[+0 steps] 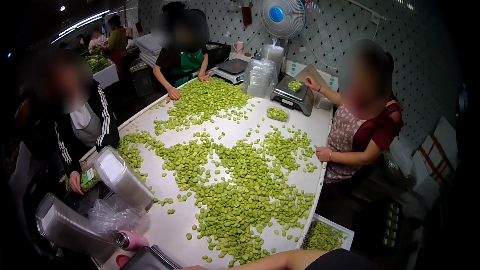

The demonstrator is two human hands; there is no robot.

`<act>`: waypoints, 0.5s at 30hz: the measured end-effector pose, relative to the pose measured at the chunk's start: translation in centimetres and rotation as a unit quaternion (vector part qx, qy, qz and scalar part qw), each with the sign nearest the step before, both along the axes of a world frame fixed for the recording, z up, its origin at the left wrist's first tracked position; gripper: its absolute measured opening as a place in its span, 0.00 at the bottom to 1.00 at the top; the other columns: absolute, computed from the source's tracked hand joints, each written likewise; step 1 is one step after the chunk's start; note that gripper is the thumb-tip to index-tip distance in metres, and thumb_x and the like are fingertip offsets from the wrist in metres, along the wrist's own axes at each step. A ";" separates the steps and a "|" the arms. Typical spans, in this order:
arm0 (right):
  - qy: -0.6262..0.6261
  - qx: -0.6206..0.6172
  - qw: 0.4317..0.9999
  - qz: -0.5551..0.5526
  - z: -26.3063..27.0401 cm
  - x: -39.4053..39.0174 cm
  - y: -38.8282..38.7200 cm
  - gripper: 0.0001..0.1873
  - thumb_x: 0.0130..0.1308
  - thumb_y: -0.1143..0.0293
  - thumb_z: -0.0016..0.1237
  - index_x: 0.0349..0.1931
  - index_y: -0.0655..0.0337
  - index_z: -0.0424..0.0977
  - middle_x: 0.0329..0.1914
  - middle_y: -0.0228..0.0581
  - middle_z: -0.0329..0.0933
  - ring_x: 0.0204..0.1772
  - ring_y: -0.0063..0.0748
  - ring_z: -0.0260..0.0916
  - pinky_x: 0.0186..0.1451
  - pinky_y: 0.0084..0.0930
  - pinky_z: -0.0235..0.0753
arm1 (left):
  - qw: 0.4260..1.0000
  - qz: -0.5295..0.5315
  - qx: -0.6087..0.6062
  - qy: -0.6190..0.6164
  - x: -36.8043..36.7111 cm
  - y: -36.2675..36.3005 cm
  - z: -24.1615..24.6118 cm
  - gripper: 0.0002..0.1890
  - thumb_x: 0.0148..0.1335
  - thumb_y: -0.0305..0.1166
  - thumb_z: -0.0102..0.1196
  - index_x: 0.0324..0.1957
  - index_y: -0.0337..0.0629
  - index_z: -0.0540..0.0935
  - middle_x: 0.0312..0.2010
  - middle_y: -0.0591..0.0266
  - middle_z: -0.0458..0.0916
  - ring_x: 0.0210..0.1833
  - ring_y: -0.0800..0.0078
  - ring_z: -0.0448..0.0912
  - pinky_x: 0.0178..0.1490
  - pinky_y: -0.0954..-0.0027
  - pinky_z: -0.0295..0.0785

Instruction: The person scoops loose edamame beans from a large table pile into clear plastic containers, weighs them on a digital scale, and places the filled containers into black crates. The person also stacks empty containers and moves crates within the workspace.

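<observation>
My left hand is out of view. My right arm reaches leftward along the bottom edge, and only a sliver of my right hand (194, 268) shows, so its grip is hidden. Close to it is the dark plate of what looks like a scale (150, 259). Before me, shelled green broad beans (240, 195) lie spread in loose heaps over a white table (168, 232). A pink flask (131, 240) lies tilted near the lower left, beside a crumpled clear plastic bag (116, 215). Two leaning stacks of clear plastic trays (123, 178) stand there too.
Across the table, one person's hands (173, 93) touch the beans. At right, another person's hand is by a filled tray (295, 85) on a scale (292, 95); a second filled tray (278, 114) sits nearby. At left, a hand rests by a labelled pack (89, 180). A white bin (347, 232) holds beans.
</observation>
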State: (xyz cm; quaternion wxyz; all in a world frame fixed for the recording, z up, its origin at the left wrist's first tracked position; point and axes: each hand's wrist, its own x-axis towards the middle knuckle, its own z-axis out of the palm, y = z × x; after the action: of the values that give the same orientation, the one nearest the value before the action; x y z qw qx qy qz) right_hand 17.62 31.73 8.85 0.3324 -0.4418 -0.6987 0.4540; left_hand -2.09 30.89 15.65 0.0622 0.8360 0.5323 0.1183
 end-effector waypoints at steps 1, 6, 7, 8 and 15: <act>0.010 0.011 1.000 -0.002 -0.2 0.0 0.0 0.24 0.67 0.54 0.48 0.58 0.58 0.69 0.31 0.44 0.78 0.33 0.43 0.76 0.37 0.37 0.75 | 1.000 0.006 0.002 0.002 0.0 -0.1 -0.1 0.27 0.71 0.46 0.39 0.67 0.43 0.67 0.67 0.49 0.64 0.71 0.49 0.59 0.73 0.46 0.49; -0.002 0.004 0.999 0.036 0.9 -1.2 0.9 0.28 0.66 0.55 0.49 0.62 0.60 0.66 0.31 0.45 0.78 0.33 0.44 0.77 0.37 0.37 0.76 | 1.000 0.029 -0.004 0.011 -1.4 -0.5 -0.4 0.28 0.69 0.45 0.42 0.68 0.44 0.66 0.68 0.49 0.62 0.72 0.51 0.58 0.73 0.47 0.48; -0.037 -0.060 0.995 0.067 2.6 -0.9 1.3 0.28 0.66 0.56 0.48 0.63 0.60 0.64 0.31 0.46 0.78 0.32 0.44 0.77 0.37 0.37 0.76 | 0.999 0.035 -0.017 0.012 -1.3 -0.3 0.1 0.29 0.68 0.44 0.43 0.68 0.44 0.66 0.69 0.50 0.62 0.72 0.50 0.58 0.73 0.47 0.47; -0.040 0.006 0.999 0.027 1.9 -1.1 0.9 0.29 0.66 0.56 0.48 0.63 0.60 0.63 0.30 0.47 0.78 0.31 0.46 0.77 0.36 0.38 0.76 | 0.999 0.037 -0.028 0.020 -1.0 -0.1 0.7 0.29 0.67 0.44 0.45 0.68 0.45 0.66 0.68 0.50 0.62 0.71 0.50 0.58 0.73 0.47 0.48; -0.062 -0.083 0.993 0.050 3.8 -0.6 1.3 0.30 0.67 0.64 0.51 0.66 0.59 0.58 0.28 0.38 0.78 0.28 0.39 0.77 0.32 0.32 0.74 | 0.999 0.044 0.013 0.008 -0.7 0.4 -0.1 0.27 0.63 0.44 0.51 0.63 0.48 0.72 0.63 0.51 0.68 0.65 0.51 0.65 0.67 0.46 0.56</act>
State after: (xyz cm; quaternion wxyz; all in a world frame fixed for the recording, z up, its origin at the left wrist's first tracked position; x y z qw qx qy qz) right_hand 16.97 33.02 12.69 0.2279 -0.4599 -0.6991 0.4979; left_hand -2.83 31.30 15.57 0.0417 0.8134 0.5675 0.1210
